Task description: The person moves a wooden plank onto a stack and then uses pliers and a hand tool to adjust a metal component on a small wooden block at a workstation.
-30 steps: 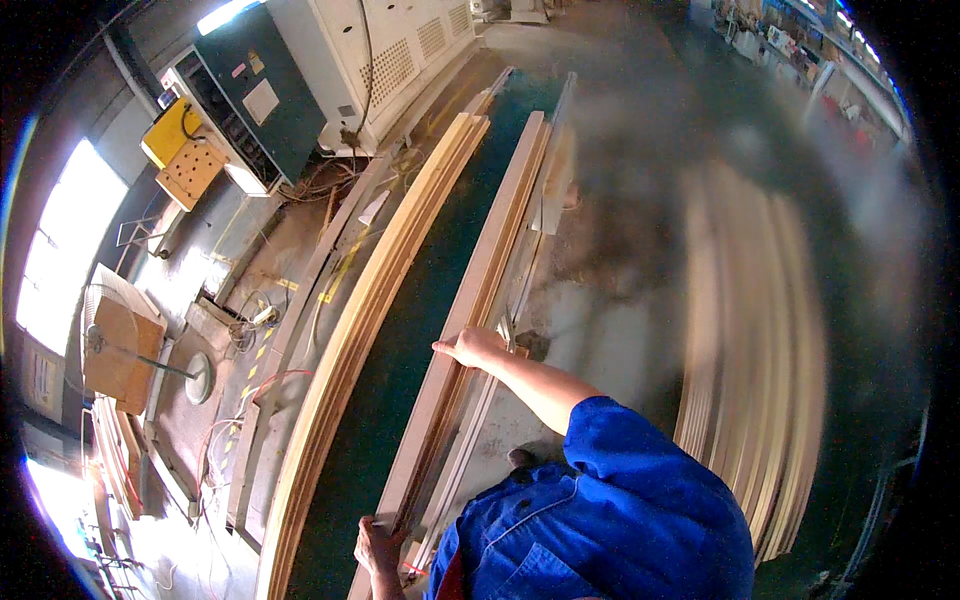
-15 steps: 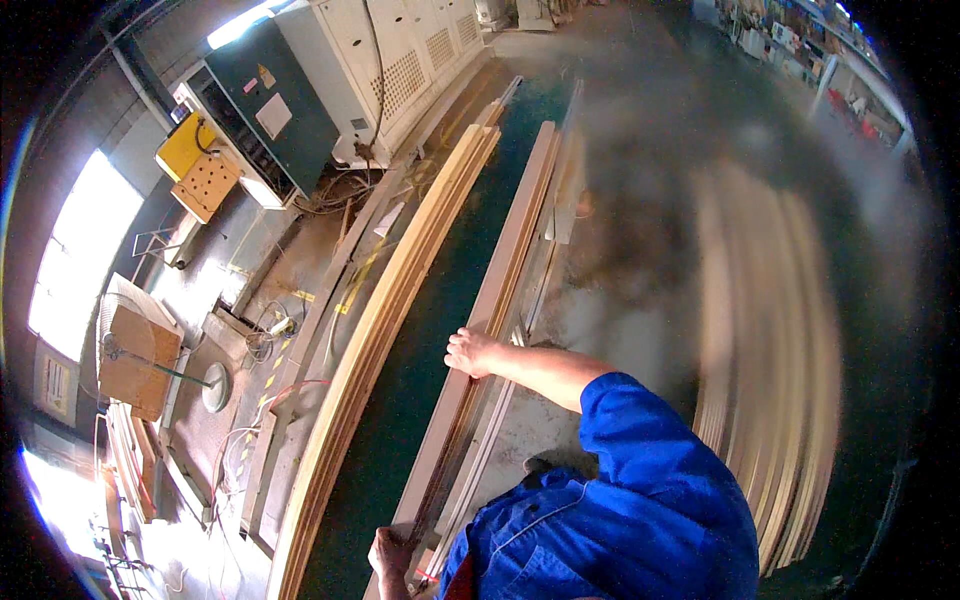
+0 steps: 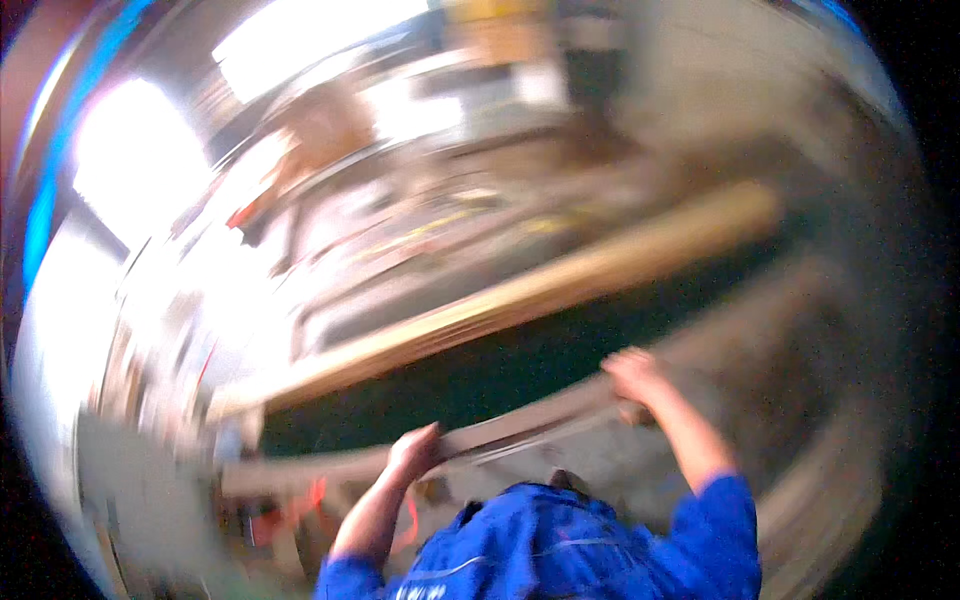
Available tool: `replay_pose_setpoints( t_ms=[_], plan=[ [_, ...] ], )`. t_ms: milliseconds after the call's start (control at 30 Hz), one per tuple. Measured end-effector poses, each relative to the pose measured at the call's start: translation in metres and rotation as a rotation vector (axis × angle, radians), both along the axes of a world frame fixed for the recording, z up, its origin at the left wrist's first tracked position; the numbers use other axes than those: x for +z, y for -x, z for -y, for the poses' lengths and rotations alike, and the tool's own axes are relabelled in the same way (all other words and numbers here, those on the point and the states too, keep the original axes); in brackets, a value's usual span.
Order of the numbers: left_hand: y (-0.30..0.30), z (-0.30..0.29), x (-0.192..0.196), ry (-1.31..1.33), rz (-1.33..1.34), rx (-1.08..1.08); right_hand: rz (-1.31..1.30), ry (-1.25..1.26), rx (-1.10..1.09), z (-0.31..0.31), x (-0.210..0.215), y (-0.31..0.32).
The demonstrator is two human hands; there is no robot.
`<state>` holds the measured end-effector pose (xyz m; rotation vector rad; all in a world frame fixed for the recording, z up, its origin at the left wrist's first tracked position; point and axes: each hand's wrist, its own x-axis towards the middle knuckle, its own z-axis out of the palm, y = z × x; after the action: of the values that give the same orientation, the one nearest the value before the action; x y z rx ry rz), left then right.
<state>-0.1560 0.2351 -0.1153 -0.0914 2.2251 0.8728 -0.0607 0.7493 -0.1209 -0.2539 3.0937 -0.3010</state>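
Note:
A long, flat brown strip (image 3: pixel 530 421), like a board or profile, lies along the near edge of a dark green surface (image 3: pixel 450 385). My left hand (image 3: pixel 415 450) is closed over it left of the middle. Farther right, my right hand (image 3: pixel 632 375) has its fingers wrapped over the same strip. Motion blur hides whether the strip is one piece or several stacked. Beyond the green surface runs a bundle of long, pale yellow wooden strips (image 3: pixel 480 312), touched by neither hand.
Blurred floor equipment and a brown box-like thing (image 3: pixel 325 125) stand past the pale strips. A grey panel (image 3: pixel 145 490) is at the lower left, near small red things (image 3: pixel 265 525). More long strips (image 3: pixel 835 500) show faintly at the right. Bright windows (image 3: pixel 140 160) glare at the far left.
The view has swung left, so the strips now run across the picture rather than away from me. Both hands stay on the brown strip.

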Motion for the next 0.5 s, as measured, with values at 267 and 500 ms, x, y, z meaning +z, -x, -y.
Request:
replay_pose_setpoints(
  t_ms=[267,500],
  plan=[
    [-0.007,-0.032,0.017,0.214,-0.695,-0.819,0.025,0.051,-0.128,-0.034,0.016,-0.103],
    [0.014,0.165,0.026,0.417,-0.876,-0.626,0.019,-0.221,-0.319,0.012,0.022,-0.125]
  ],
)
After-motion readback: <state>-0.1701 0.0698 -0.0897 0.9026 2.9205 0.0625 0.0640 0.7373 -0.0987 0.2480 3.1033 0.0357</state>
